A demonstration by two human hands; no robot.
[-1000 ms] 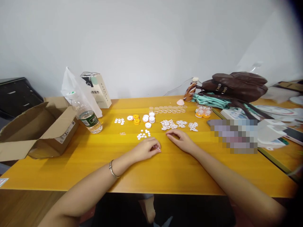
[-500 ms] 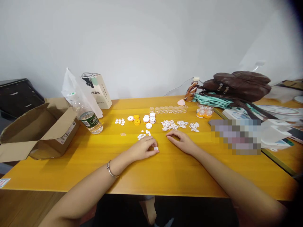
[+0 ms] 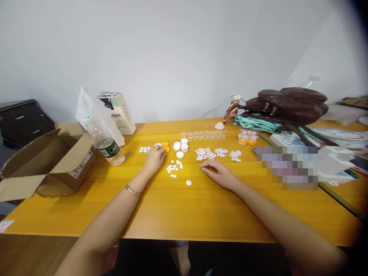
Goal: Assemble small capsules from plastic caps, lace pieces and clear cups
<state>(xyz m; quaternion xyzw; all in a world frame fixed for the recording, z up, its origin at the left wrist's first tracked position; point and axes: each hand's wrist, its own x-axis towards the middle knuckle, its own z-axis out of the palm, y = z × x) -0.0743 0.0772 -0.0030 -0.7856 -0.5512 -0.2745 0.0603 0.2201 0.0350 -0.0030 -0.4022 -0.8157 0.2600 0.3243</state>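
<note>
My left hand [image 3: 155,159] reaches to the group of orange and white round pieces, its fingertips closed at the edge of a yellow-orange disc [image 3: 167,151]. The fingers partly cover that disc and a white one behind. My right hand [image 3: 217,173] rests on the table with curved fingers, a gap between thumb and fingertips, and nothing in it. Between the hands lies a single white disc [image 3: 188,183]. Small white round pieces [image 3: 173,168] are scattered past it. Stacked white discs [image 3: 180,155] stand farther back, and white lattice-like pieces [image 3: 205,153] lie beyond my right hand.
Clear cups [image 3: 201,135] form a row at the back. Orange-based clear pieces [image 3: 247,137] stand to the right, near a drink bottle [image 3: 231,110] and a brown bag [image 3: 287,103]. A water bottle [image 3: 110,149] and an open carton [image 3: 77,153] occupy the left of the table [image 3: 184,214].
My left hand has left the white disc near the middle and moved left and away from me to the orange discs. My right hand stays almost where it was.
</note>
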